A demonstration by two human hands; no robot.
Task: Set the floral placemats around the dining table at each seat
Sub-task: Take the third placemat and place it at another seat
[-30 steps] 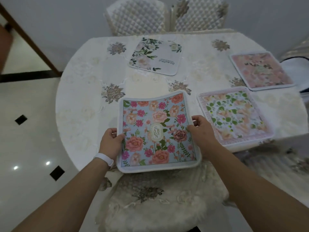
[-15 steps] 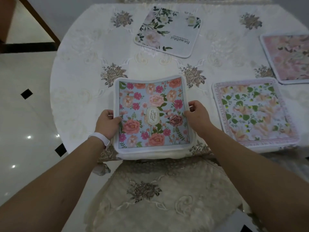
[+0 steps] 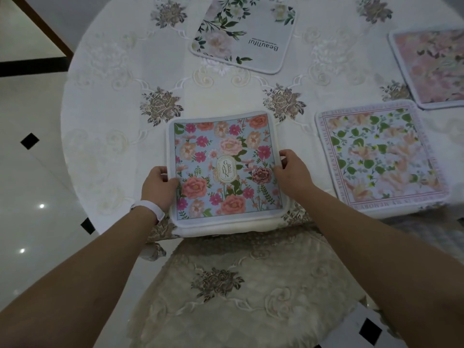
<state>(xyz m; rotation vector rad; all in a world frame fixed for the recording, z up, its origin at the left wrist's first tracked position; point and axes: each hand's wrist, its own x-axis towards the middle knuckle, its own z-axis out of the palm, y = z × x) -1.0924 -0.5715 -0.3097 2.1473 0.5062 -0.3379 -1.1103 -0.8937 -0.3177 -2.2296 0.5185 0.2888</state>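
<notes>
placemat (image 3: 227, 167): matt printed cloth, soft white edging | tablecloth (image 3: 105, 101): embroidered lace cloth | floor (image 3: 30, 197) at 9 o'clock: glossy polished tile | wristband (image 3: 150, 209): smooth plastic-looking

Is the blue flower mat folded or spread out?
Spread out: all four corners of the blue flower mat show on the table; the left hand and right hand grip its sides.

Words on three mats

The blue mat (image 3: 200, 136) has a gold-rimmed oval label (image 3: 225, 170) at its middle, spelling "GARDEN" in staggered letters. The white mat (image 3: 241, 33) carries "Beautiful", upside down from this side, and the line of smaller print beside it is too small to read. The leafy mat (image 3: 379, 156) has capitals round its border: the left edge reads "YOUR GENTLE SMILE IS", the rest is blurred.
</notes>
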